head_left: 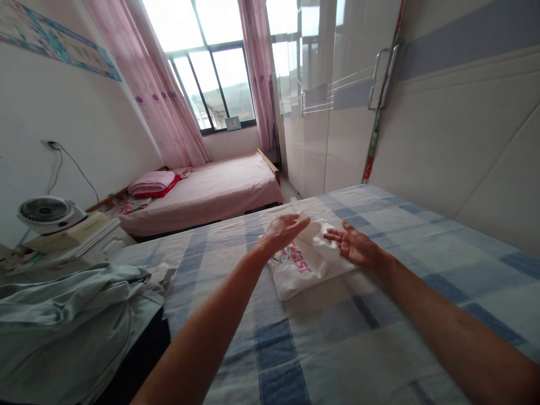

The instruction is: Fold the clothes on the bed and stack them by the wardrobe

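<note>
A folded white garment (301, 264) with a coloured print lies on the blue-and-white checked bed (295, 349). My left hand (287, 229) hovers over its far left part, fingers stretched out and together, palm down. My right hand (353, 244) is at the garment's right edge, fingers spread and pointing left, palm turned partly up. Neither hand holds anything.
A heap of pale grey-green clothes (71, 315) lies at the bed's left edge. A white fan (48, 214) stands on a low cabinet at the left. A pink bed (211, 191) stands under the window. A white wardrobe (337, 95) and a padded headboard wall (464, 140) are on the right.
</note>
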{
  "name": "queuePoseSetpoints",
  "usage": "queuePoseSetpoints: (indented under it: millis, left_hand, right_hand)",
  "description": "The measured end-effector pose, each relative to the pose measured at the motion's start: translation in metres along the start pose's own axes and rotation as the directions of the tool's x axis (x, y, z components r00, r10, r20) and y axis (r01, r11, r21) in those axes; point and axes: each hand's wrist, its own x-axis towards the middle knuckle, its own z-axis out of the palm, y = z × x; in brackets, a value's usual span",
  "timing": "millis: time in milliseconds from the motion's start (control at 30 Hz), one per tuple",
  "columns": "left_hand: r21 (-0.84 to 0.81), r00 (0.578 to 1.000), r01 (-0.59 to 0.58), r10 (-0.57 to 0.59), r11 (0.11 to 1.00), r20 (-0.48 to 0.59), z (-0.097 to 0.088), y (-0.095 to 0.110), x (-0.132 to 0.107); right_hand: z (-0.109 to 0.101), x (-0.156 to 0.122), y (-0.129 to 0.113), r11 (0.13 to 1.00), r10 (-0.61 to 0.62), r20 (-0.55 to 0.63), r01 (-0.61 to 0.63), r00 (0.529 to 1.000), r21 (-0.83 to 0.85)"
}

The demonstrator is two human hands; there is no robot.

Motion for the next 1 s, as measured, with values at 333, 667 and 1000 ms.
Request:
queuePoseSetpoints:
  millis: [333, 667, 1000]
  left_hand:
    - [0.519, 0.973, 0.017, 0.104, 0.854, -0.204, 0.007, -0.088, -0.05]
    - [0.609, 0.955, -0.296, 0.239, 0.736, 0.175, 0.031, -0.085, -0.069]
    - [0.727, 0.966, -0.233, 0.24, 0.646, 0.096, -0.024, -0.126, -0.07]
  right_hand:
    - [0.013, -0.001, 0.009, 0.811, -0.268, -0.077, 0.182, 0.96, -0.555]
    - [0.0, -0.007, -0.005, 0.063, -0.643, 0.004, 0.058, 0.766, -0.996]
    - [0.124, -0.069, 0.041, -0.149, -0.386, 0.476, 0.456, 0.79, -0.877]
